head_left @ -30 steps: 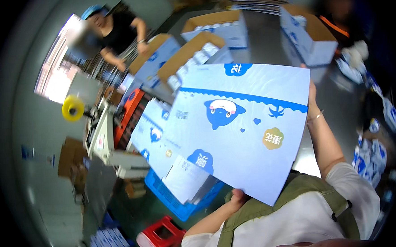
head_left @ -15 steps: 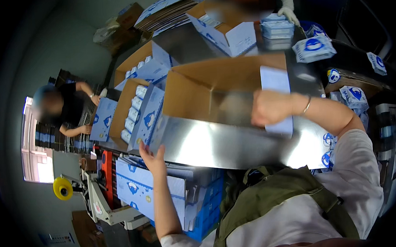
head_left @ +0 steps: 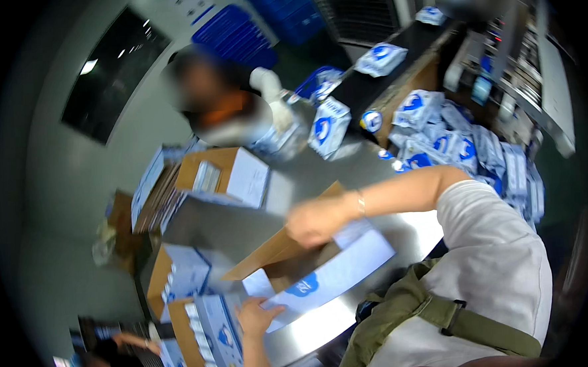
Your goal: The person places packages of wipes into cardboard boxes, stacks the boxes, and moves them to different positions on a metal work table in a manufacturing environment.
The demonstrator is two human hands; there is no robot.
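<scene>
An open cardboard box (head_left: 339, 277), white and blue outside and brown inside, stands in front of me on the metal table. My left hand (head_left: 254, 316) grips its near left corner, the thumb lying against the printed near side. Over the box's opening hangs my right hand (head_left: 317, 223), curled into a fist and slightly blurred. Nothing shows in that fist. Inside the box, a white flap is partly visible beneath the right forearm; the bottom is mostly hidden.
Filled boxes (head_left: 212, 334) of white packs stand at the left, and another open box (head_left: 227, 177) lies beyond. A gloved co-worker (head_left: 273, 111) handles packs at the far side. A conveyor (head_left: 407, 61) and a heap of white-blue packs (head_left: 437, 133) are at the right.
The view has turned to the right. The box now sits tilted with its printed side toward me. My left hand has gone from spread in the air to the box's corner.
</scene>
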